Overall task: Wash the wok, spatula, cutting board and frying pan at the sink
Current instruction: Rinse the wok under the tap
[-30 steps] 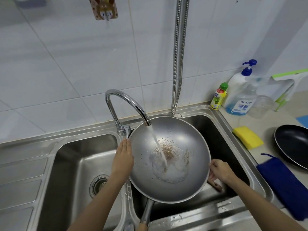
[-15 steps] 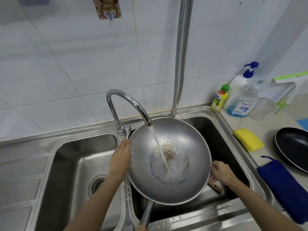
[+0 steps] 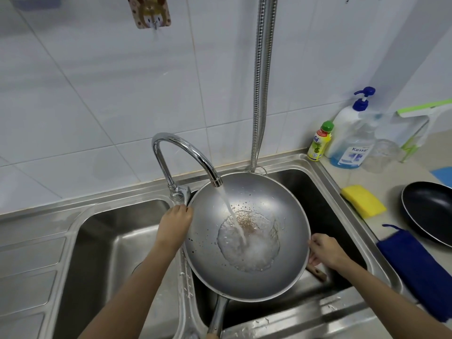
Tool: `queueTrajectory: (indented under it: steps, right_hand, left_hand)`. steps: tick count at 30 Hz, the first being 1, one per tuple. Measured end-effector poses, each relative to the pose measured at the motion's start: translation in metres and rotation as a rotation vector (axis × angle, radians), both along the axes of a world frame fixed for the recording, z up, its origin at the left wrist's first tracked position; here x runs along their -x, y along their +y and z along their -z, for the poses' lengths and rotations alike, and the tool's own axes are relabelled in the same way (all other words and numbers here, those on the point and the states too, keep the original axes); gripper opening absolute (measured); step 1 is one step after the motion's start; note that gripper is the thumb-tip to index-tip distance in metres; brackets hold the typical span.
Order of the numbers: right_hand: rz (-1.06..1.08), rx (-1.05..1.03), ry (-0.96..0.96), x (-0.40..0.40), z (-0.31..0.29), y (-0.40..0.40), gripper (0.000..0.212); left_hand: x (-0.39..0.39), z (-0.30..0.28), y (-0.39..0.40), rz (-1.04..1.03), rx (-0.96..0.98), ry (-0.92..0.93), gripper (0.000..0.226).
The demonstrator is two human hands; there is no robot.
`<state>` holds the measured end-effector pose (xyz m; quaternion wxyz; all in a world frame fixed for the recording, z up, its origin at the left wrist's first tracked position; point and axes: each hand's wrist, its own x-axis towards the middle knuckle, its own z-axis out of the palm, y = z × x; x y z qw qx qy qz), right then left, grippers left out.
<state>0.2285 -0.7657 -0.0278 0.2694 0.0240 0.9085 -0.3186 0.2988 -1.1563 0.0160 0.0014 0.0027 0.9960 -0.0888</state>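
- head view, looking down on a double steel sink (image 3: 325, 172): wok (image 3: 247, 237) held in the right-hand basin under a running tap (image 3: 186, 157), handle pointing back toward the body.
- left hand (image 3: 175, 222) at the wok's left rim, just below the tap lever; fingers curled over the edge, though whether gripping rim or lever cannot be told.
- right hand (image 3: 324, 250) on the opposite rim, thumb over the edge, fingers underneath, pinching the metal.
- between the two hands: stream landing just off centre, pooling over brown residue, specks scattered up the near wall.
- best kept level, both rims steady, so the pool soaks the crust without slopping out; a slow tilt and swirl likely to lift the specks.
- wet rim probably slick, so a firm pinch advisable.
- right of the right hand, on the counter: yellow sponge (image 3: 363, 200) and soap bottles (image 3: 349, 133) within reach for scrubbing; black frying pan (image 3: 428, 211) waiting further right.
- wooden piece just under the right hand in the basin, too hidden to name.
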Motion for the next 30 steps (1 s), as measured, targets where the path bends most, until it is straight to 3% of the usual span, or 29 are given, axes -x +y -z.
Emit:
queueTrajectory:
  steps: [10,13,17,24,27,30]
  right_hand:
    - [0.012,0.03,-0.017,0.0,-0.006,-0.001,0.023]
    - [0.008,0.019,-0.016,0.001,-0.002,0.001,0.024]
    - [-0.004,0.01,-0.029,0.001,0.001,0.001,0.023]
    - [0.008,0.069,-0.047,0.005,0.001,0.004,0.024]
    - [0.018,0.094,-0.048,0.006,0.004,0.006,0.024]
    - [0.024,0.111,-0.035,0.005,0.005,0.007,0.024]
  left_hand:
    - [0.014,-0.014,-0.018,0.069,0.118,-0.047,0.035]
    - [0.024,-0.036,-0.034,0.054,0.116,-0.069,0.048]
    - [0.049,-0.06,-0.047,0.026,0.16,-0.163,0.033]
    - [0.087,-0.076,-0.039,-0.018,0.198,-0.2,0.028]
    - [0.08,-0.069,-0.039,-0.105,-0.019,-0.065,0.026]
    - [0.04,-0.06,-0.011,-0.258,-0.486,0.333,0.018]
